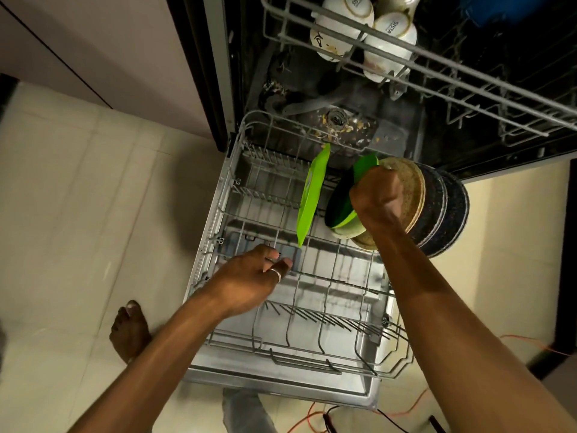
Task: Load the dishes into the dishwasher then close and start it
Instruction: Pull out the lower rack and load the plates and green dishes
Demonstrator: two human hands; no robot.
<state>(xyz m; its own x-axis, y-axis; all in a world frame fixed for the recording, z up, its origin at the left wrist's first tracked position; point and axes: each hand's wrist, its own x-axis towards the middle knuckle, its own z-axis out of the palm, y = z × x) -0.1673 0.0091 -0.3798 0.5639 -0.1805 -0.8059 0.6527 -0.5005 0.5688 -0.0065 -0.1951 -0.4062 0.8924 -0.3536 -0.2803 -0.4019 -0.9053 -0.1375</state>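
— How many dishes are in?
— One green plate [312,195] on edge in the lower rack [216,218]; at least three white cups [390,42] in the upper rack [468,85].
— Your hands?
— My right hand [376,198] grips a stack of dishes [437,210] beside that plate; my left hand [249,276] hovers loose-fingered, empty, over the rack.

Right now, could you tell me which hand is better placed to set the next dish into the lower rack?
Probably the left hand: it rests free on the lower rack, near the standing green plate, while the right hand grips the stack of dishes.
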